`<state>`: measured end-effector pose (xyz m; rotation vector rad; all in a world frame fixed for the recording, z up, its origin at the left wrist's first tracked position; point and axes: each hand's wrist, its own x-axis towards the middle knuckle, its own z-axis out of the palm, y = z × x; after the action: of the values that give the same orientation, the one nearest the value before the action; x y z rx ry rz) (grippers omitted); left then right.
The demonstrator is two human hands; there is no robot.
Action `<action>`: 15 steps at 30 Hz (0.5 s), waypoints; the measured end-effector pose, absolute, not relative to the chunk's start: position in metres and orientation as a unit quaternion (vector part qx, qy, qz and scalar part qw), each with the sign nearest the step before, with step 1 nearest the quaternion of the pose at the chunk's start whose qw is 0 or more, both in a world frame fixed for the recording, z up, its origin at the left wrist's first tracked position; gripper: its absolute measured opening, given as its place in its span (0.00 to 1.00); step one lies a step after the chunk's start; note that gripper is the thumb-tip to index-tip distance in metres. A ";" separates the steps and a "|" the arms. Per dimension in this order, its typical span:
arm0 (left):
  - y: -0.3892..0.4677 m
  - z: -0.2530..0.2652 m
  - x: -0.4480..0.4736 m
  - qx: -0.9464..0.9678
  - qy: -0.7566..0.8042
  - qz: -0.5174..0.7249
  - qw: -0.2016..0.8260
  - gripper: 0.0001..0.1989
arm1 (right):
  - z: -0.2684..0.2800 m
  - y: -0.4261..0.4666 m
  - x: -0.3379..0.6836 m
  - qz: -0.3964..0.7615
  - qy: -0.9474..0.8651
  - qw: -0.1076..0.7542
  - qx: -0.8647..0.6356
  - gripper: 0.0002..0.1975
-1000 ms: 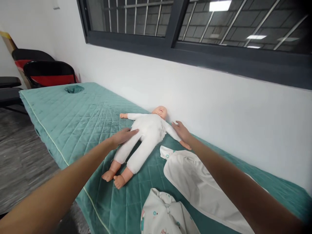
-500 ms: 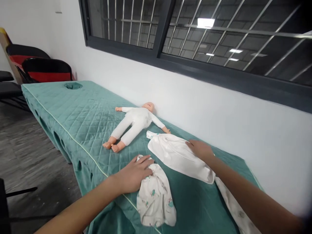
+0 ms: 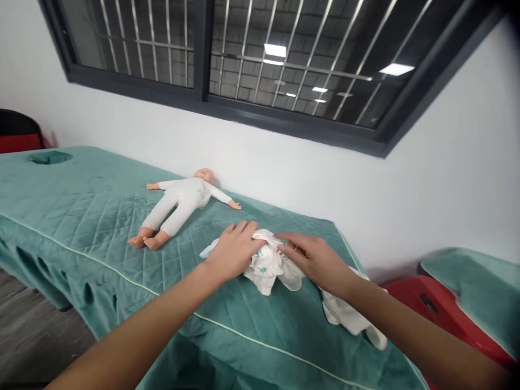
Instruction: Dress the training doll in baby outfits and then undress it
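Observation:
My left hand point(image 3: 238, 249) is curled over the left side of a white baby garment point(image 3: 264, 268) with a small green print, which lies bunched on the green quilted bed cover point(image 3: 134, 216). On the garment's other side, my right hand point(image 3: 314, 260) pinches its upper edge between bent fingers. A bit of plain white cloth point(image 3: 208, 249) sticks out left of my left hand. Beneath my right forearm lies another white garment point(image 3: 347, 314), partly hidden. A baby doll point(image 3: 182, 195) in white lies on its back near the wall, arms spread, feet toward the bed's front edge.
A barred window point(image 3: 284, 65) is set in the white wall behind the bed. A red chair-like object point(image 3: 430, 303) and a green cushion point(image 3: 479, 276) are at the right. The bed has a round hole point(image 3: 51, 157) at its far left.
The view has turned right. The printed garment has moved from the front edge onto the plain white one, and both my hands have come together at it.

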<state>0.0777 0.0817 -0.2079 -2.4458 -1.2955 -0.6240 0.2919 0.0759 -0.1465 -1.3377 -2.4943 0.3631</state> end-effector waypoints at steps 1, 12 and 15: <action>0.077 -0.205 0.081 -0.849 -0.452 -0.225 0.156 0.14 | -0.149 0.065 0.303 0.151 -0.842 0.144 -0.498 0.23; -0.038 -0.226 0.093 -0.825 -0.258 -0.476 -0.163 0.27 | -0.237 -0.019 0.287 0.683 -0.455 0.395 -0.413 0.22; -0.045 -0.246 0.073 -0.796 -0.272 -0.510 -0.180 0.40 | -0.253 -0.025 0.261 0.724 -0.398 0.428 -0.367 0.21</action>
<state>0.0732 -0.0452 -0.2456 -2.8344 -0.9687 -1.8167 0.2614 -0.0252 -0.2526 -0.9167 -0.9928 1.8069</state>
